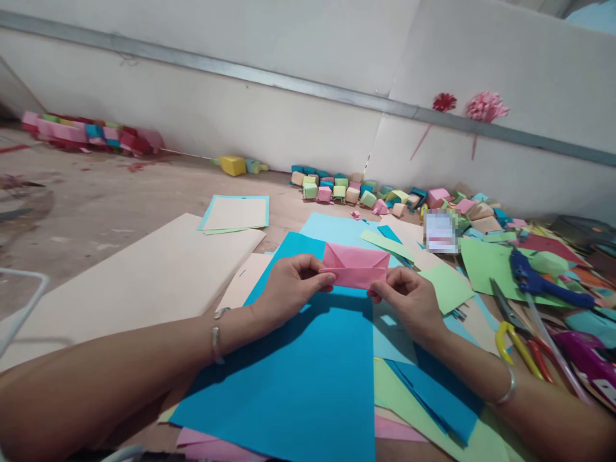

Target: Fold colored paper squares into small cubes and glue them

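Observation:
A folded piece of pink paper [359,277] is held up above a large blue sheet [308,372]. It has a long flap along the near side and diagonal creases behind it. My left hand [293,282] pinches its left end between thumb and fingers. At the right end, my right hand [409,298] grips the lower corner the same way. Both wrists wear a metal bangle. The pink paper casts a shadow with my hands on the blue sheet, and its underside is hidden.
Scissors [522,350], a blue glue gun [543,282] and a purple tool [584,362] lie at the right among green sheets. Small folded paper boxes [332,186] line the wall. A large cream sheet [120,289] lies left, with a small stack of paper [235,213] behind it.

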Demonstrator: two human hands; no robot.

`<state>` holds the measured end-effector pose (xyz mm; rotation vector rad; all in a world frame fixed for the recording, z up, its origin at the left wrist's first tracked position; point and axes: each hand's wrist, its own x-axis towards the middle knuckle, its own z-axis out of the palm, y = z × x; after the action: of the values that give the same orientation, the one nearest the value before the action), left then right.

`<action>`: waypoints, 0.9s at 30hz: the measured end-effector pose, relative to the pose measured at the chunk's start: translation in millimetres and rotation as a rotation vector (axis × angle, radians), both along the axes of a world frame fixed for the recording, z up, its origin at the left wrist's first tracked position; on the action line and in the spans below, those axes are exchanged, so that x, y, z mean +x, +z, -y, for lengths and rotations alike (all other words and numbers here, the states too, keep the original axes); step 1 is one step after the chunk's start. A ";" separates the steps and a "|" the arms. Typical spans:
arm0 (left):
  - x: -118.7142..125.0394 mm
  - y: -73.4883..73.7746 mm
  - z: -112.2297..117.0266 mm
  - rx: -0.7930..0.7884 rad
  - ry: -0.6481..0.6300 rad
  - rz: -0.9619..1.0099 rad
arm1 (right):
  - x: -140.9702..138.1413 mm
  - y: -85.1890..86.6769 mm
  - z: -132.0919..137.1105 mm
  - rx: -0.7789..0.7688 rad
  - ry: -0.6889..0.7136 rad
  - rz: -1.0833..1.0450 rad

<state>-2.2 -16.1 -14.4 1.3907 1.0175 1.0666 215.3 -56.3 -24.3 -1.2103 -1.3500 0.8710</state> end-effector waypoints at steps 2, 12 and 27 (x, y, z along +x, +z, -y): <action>0.5 0.3 0.6 -0.001 0.001 0.011 | -1.8 1.1 0.6 0.008 -0.005 0.012; 1.5 3.1 -0.6 0.012 0.012 0.022 | -3.4 -1.3 0.7 -0.053 -0.007 -0.049; 1.3 3.7 1.4 0.004 -0.135 -0.033 | 0.5 -3.6 1.1 -0.198 0.173 -0.177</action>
<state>-0.9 -17.5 -10.7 1.4626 0.9320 0.9500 215.9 -57.4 -28.0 -1.1465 -1.2600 1.2302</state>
